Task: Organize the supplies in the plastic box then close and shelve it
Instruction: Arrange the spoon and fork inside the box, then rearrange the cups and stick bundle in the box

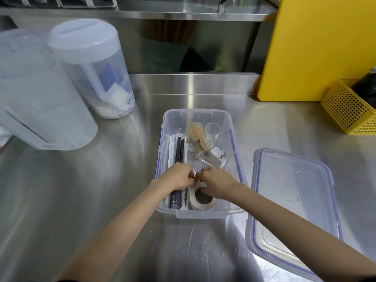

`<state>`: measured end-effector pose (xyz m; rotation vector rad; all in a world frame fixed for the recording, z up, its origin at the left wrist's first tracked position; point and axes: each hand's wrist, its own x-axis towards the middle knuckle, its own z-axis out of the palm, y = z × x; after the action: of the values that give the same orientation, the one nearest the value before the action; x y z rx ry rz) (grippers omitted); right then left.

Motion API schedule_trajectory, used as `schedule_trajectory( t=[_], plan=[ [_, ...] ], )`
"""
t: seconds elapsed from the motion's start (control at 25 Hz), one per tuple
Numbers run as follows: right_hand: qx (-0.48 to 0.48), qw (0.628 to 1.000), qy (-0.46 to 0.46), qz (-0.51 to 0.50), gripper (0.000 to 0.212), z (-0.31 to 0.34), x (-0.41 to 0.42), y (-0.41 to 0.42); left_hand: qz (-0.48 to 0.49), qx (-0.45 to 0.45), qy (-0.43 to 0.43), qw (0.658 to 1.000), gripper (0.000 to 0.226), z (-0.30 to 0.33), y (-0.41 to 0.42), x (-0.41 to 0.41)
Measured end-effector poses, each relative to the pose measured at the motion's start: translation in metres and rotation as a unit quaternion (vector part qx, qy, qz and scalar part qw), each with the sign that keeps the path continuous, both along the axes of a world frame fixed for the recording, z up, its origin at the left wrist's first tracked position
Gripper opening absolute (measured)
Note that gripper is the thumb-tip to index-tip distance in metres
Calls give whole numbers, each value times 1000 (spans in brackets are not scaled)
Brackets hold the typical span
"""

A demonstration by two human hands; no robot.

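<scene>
An open clear plastic box (198, 115) with purple side clips stands on the steel counter. Inside lie black wrapped straws (179, 148) along the left, a bamboo whisk in a clear case (197, 137), a clear cup (212, 130), a white plug adapter (218, 157) and a roll of white tape (201, 200) at the near end. Both hands are inside the box, over the tape. My left hand (178, 178) and my right hand (217, 184) meet at the fingertips and pinch a small clear thing (198, 166); what it is I cannot tell. The box's lid (293, 202) lies to the right.
Two large frosted lidded jugs (92, 68) stand at the back left. A yellow board (317, 47) leans at the back right beside a yellow mesh basket (350, 106). A steel shelf (183, 15) runs above the counter's back.
</scene>
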<state>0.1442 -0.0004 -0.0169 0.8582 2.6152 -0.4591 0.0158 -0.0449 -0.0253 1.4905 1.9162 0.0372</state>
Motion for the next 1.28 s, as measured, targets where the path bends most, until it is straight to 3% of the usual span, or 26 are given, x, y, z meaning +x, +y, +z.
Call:
schedule_trajectory(
  t=[0.28,0.44,0.64,1.0,1.28],
  plan=[
    [30,999,23,-28,35,6,6,7,-21,-26,9,999,41,-11,-6,10],
    [148,987,-62,15,43,4,17,11,-15,-20,2,1000,35,-12,-8,13],
    [187,974,-124,16,52,-3,16,6,-2,-12,-7,1000,30,-10,-12,14],
    [147,989,-1,-33,56,30,17,24,3,-17,-76,997,21,-12,-5,29],
    [134,988,24,-71,53,31,26,23,-3,-28,-147,989,23,-12,3,44]
  ],
)
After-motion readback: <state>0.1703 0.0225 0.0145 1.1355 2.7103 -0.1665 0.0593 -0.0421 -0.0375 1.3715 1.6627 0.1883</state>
